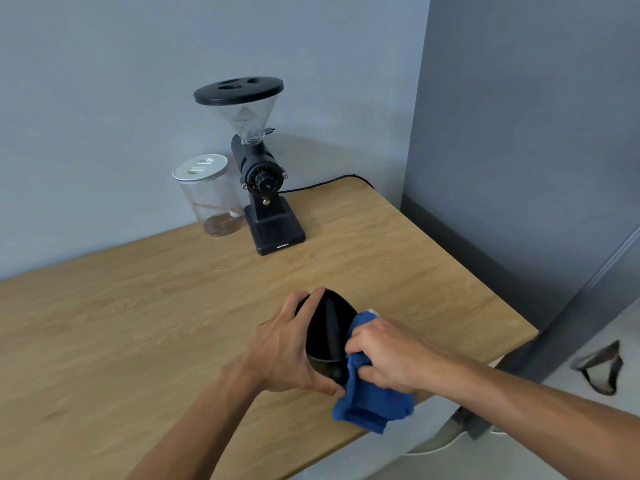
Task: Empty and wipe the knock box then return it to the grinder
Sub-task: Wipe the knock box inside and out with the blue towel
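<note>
One head-worn wide view, looking forward and down.

The camera sits above the near edge of the desk [104, 323] and faces the wall corner beyond it. Both forearms enter from the bottom, with the hands close below the lens at lower centre. The grinder [258, 174] stands farther off by the wall, and floor shows at lower right past the desk edge.

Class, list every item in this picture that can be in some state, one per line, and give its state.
Knock box: black, off the grinder, tilted, gripped by the left hand.
Blue cloth: bunched in the right hand, pressed against the knock box.
Grinder: upright, hopper lid on, hopper looks empty, cord attached.
Clear jar: upright, lid on, almost empty.
</note>
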